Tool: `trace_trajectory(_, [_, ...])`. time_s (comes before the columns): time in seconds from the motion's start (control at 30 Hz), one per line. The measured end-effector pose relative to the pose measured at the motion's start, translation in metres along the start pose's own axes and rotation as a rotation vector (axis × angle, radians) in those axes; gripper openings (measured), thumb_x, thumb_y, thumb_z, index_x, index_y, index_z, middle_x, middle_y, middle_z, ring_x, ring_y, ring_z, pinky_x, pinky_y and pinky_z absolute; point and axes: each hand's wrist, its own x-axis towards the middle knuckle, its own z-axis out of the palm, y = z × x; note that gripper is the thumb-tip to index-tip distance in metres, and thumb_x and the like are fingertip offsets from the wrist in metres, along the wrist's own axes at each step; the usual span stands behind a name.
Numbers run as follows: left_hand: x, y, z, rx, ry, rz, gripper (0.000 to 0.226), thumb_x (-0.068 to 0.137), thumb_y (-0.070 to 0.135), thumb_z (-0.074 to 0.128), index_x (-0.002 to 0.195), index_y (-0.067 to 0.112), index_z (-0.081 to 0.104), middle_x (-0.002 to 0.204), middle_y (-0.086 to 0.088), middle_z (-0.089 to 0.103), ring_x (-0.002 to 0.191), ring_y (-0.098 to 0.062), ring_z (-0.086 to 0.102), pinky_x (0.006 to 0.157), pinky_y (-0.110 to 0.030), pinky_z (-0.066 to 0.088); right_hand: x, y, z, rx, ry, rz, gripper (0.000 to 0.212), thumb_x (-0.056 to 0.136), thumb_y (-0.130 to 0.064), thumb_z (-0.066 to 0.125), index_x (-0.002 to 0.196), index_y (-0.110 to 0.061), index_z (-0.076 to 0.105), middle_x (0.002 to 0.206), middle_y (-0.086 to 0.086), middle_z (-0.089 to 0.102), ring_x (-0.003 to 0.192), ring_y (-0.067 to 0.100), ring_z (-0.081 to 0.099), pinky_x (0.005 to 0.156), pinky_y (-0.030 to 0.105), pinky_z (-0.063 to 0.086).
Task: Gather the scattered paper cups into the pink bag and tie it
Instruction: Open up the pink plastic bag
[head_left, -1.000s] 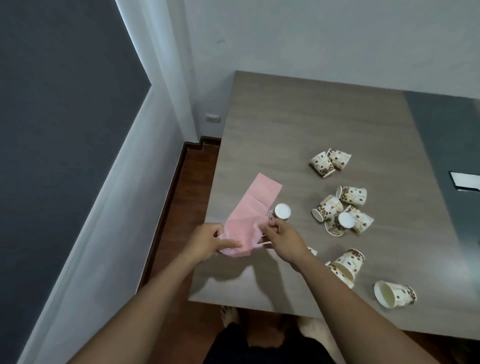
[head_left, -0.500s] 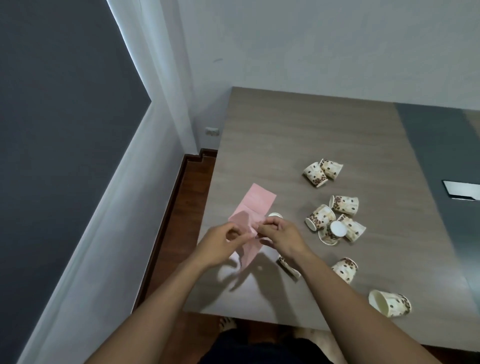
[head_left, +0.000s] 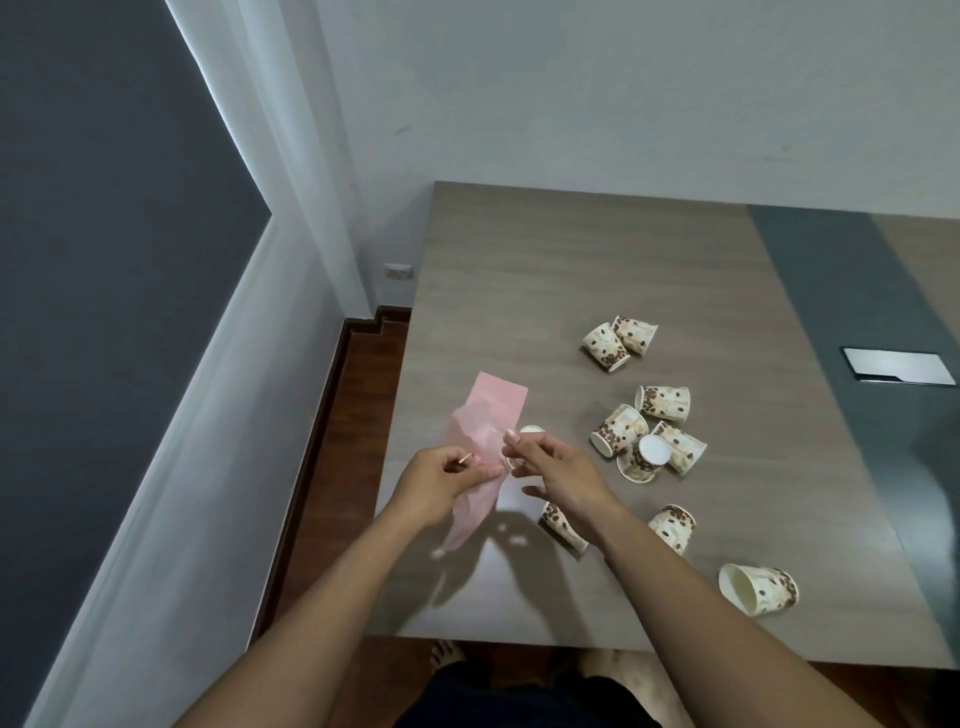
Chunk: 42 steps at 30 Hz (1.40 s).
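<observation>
A thin pink bag (head_left: 491, 423) is lifted off the table near its left edge, held flat between both hands. My left hand (head_left: 439, 480) pinches one side of its mouth, and my right hand (head_left: 553, 475) pinches the other side. Several paper cups with a coffee-bean print lie tipped over on the table: a pair (head_left: 618, 340) farther back, a cluster (head_left: 649, 434) to the right of my hands, one (head_left: 672, 527) by my right forearm, one (head_left: 758, 590) near the front edge. Another cup (head_left: 563, 525) lies partly under my right wrist, and one (head_left: 531, 430) shows just behind the bag.
The wooden table (head_left: 571, 270) stands against a white wall, with a dark grey strip (head_left: 852, 322) down its right side holding a metal plate (head_left: 898, 366). Left of the table is a gap down to the brown floor (head_left: 363, 395). My bare feet show below the front edge.
The bag has been lifted from lying flat on the table and its mouth is being worked apart between my fingers. My view has tilted up a little.
</observation>
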Motion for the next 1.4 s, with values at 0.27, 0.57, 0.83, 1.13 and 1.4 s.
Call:
trace_trajectory(0.27, [-0.010, 0.005, -0.002, -0.113, -0.071, -0.021, 0.062, 0.066, 0.040, 0.099, 0.113, 0.004, 0.085, 0.116, -0.019, 0.085, 0.102, -0.023, 0.076, 0.099, -0.045, 0.059, -0.005, 0.001, 0.010, -0.094, -0.071, 0.033, 0.012, 0.102, -0.035, 0.077, 0.107, -0.029, 0.087, 0.099, -0.007, 0.083, 0.093, 0.002, 0.068, 0.083, 0.032, 0.050])
trace_trajectory(0.57, [-0.021, -0.007, -0.011, -0.066, 0.061, 0.059, 0.033, 0.078, 0.021, 0.102, 0.086, 0.004, 0.074, 0.065, 0.017, 0.072, 0.060, 0.006, 0.060, 0.060, -0.010, 0.046, -0.014, 0.002, 0.009, -0.100, -0.134, 0.037, 0.046, 0.093, -0.070, 0.073, 0.111, -0.029, 0.082, 0.117, -0.016, 0.082, 0.089, 0.000, 0.071, 0.091, 0.035, 0.056])
trace_trajectory(0.83, [-0.028, -0.005, -0.014, 0.100, 0.177, 0.084, 0.068, 0.066, 0.041, 0.104, 0.063, 0.025, 0.038, 0.057, 0.016, 0.037, 0.057, -0.005, 0.030, 0.053, -0.027, 0.024, -0.008, 0.009, 0.007, -0.187, -0.048, 0.015, 0.014, 0.105, -0.029, 0.074, 0.099, -0.019, 0.082, 0.093, -0.011, 0.079, 0.089, 0.012, 0.068, 0.072, 0.026, 0.045])
trace_trajectory(1.13, [-0.029, -0.007, -0.047, 0.524, 0.595, -0.045, 0.065, 0.081, 0.050, 0.097, 0.064, 0.015, 0.045, 0.062, 0.000, 0.059, 0.059, -0.028, 0.051, 0.055, -0.042, 0.042, -0.001, 0.006, -0.017, -0.624, 0.232, -0.048, 0.030, 0.104, -0.014, 0.059, 0.091, 0.008, 0.075, 0.092, 0.006, 0.084, 0.083, 0.029, 0.081, 0.068, 0.039, 0.061])
trace_trajectory(1.4, [-0.021, 0.000, -0.055, 1.031, 0.291, -0.157, 0.094, 0.084, 0.065, 0.088, 0.155, 0.020, 0.047, 0.148, -0.014, 0.055, 0.133, -0.040, 0.059, 0.103, -0.056, 0.054, -0.007, 0.014, -0.025, -0.575, 0.112, -0.180, 0.015, 0.109, -0.030, 0.065, 0.104, -0.016, 0.066, 0.098, -0.006, 0.077, 0.085, 0.016, 0.078, 0.073, 0.026, 0.055])
